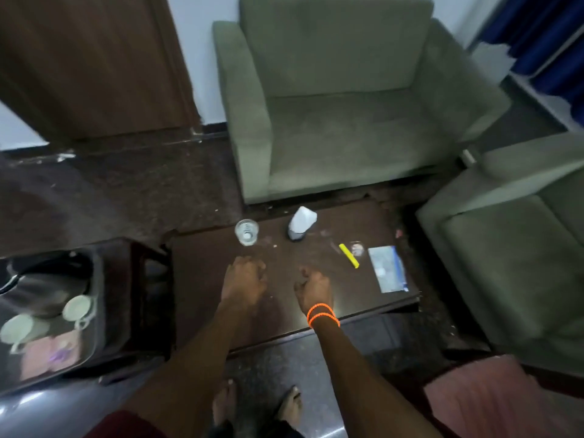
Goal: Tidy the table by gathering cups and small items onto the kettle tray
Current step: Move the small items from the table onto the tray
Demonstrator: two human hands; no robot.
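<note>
A clear glass [246,232] stands near the far left edge of the dark low table [202,298]. A white object with a dark base [301,224] leans behind the middle. To the right lie a yellow stick [349,255], a small clear packet [357,249] and a blue-edged flat pouch [387,269]. My left hand [243,281] and my right hand [313,289], with orange bands at the wrist, hover over the table's middle, fingers loosely curled, holding nothing. The dark kettle tray [98,279] at the left carries a kettle [41,286] and two pale cups [77,308].
A green armchair [335,99] stands behind the table and another [512,248] at the right. A pink sachet [53,354] lies on the tray. My bare feet [256,406] are on the dark floor in front.
</note>
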